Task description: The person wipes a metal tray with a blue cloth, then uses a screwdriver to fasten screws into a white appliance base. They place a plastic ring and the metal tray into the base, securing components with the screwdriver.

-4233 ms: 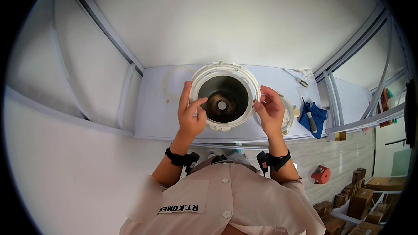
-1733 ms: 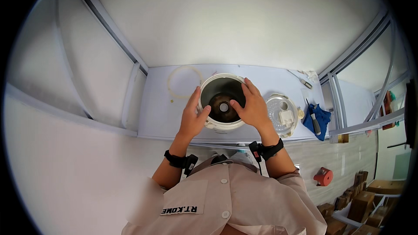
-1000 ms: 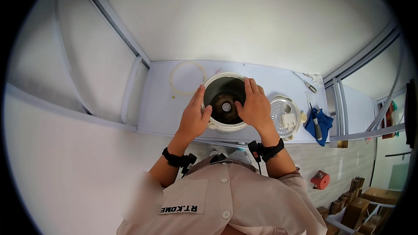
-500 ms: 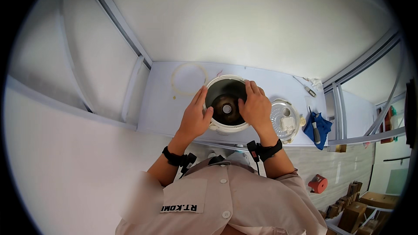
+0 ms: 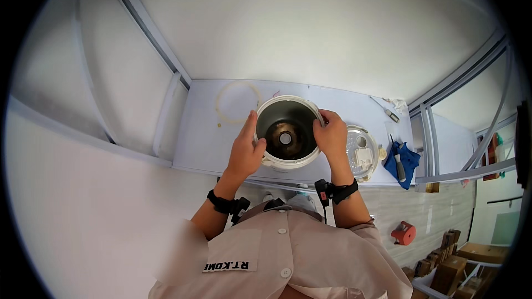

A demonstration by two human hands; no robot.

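Note:
A white round cooker body (image 5: 287,133) with a dark metal inside stands on the pale worktable (image 5: 205,138) in front of me. My left hand (image 5: 247,147) grips its left rim, thumb over the edge. My right hand (image 5: 331,135) holds the right rim the same way. A heating plate with a round centre shows at the bottom of the pot. A thin pale ring (image 5: 238,102) lies flat on the table, behind and left of the cooker.
A round metal lid plate (image 5: 361,151) lies right of the cooker. Further right a blue cloth (image 5: 403,160) carries a tool, and a screwdriver (image 5: 385,111) lies near the back edge. A red object (image 5: 404,233) and wooden pieces sit on the floor at lower right.
The white ring that I held over the cooker now lies on the table at the left. My hands have come to the cooker's rim and shifted slightly outward along it.

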